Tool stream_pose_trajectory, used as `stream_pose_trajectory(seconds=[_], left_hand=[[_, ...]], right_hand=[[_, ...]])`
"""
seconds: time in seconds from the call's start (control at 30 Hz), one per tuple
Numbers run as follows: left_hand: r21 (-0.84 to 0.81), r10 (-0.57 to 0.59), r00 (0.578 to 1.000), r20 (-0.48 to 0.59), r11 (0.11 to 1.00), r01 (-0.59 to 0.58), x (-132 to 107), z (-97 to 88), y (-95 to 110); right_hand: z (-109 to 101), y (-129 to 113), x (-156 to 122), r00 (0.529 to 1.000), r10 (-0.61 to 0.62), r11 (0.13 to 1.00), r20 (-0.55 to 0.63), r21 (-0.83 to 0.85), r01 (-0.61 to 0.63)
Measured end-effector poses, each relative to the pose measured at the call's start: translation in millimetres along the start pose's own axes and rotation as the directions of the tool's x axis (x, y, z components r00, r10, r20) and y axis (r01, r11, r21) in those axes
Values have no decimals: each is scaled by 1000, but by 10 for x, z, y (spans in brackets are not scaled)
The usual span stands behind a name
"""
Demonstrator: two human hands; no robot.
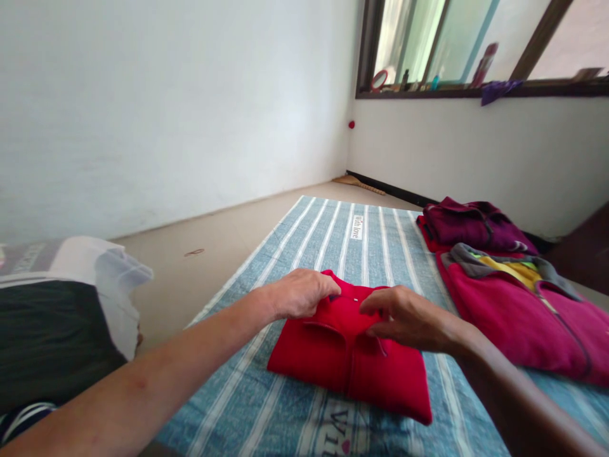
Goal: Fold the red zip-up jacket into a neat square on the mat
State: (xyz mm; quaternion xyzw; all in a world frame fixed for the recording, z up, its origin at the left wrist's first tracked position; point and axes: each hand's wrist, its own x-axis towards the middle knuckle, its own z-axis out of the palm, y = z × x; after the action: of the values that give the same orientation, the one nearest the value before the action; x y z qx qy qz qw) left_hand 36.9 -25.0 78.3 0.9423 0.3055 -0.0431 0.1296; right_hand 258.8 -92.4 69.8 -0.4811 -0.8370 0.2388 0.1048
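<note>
A folded red jacket [352,355] lies on a blue-and-white striped cloth [380,244], its collar at the far side and its front zip facing up. My left hand [304,293] is at the left side of the collar, thumb and fingers closed on the collar fabric. On the right side of the collar, my right hand [404,314] pinches the fabric between thumb and curled fingers. Some of the collar's edge is hidden behind both hands.
At the right lie a folded magenta jacket [514,317] with a grey-and-yellow collar and a purple one [476,225]. Dark clothing [52,336] and a white plastic bag [109,270] are at the left. A window sill [447,89] holds small items.
</note>
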Motion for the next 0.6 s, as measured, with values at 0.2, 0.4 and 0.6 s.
stream_pose_trajectory(seconds=[0.2,0.4,0.6], left_hand=[[208,23,991,129,977,-49,144,-43,-10],[273,37,988,147,959,-76,198,13,8],[253,28,993,112,966,-55,213,88,-90]], right_hand=[[297,-368,200,995,-42,924,-87,-382,6],[558,-442,349,987,-30,873,-158,-485,-51],[666,-208,242,946,-197,872,-256,-487,50]])
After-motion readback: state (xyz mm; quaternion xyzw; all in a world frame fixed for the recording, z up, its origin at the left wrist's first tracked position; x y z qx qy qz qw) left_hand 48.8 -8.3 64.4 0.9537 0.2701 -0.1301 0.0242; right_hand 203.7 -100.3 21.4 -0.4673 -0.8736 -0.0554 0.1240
